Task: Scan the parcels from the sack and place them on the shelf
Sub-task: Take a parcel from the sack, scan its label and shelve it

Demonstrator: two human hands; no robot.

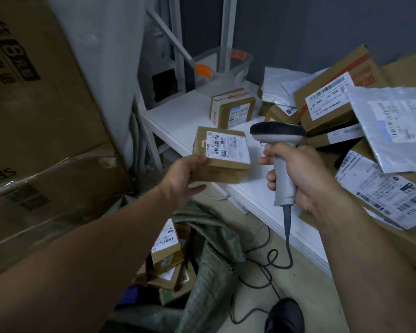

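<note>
My left hand [185, 176] holds a small brown cardboard parcel [222, 156] with a white barcode label facing up, at the front edge of the white shelf [178, 116]. My right hand [303, 174] grips a grey handheld barcode scanner [277, 140], its dark head just right of the parcel and turned toward the label. Below, the open green woven sack [211, 267] lies on the floor with several brown parcels [166, 248] inside.
Another small brown box [232, 108] sits further back on the shelf. Several boxes and grey mailer bags [392, 121] are heaped on its right side. Large cardboard cartons [34, 128] stand at the left. The scanner cable [269, 260] trails across the floor. A clear plastic bin [222, 68] stands at the back.
</note>
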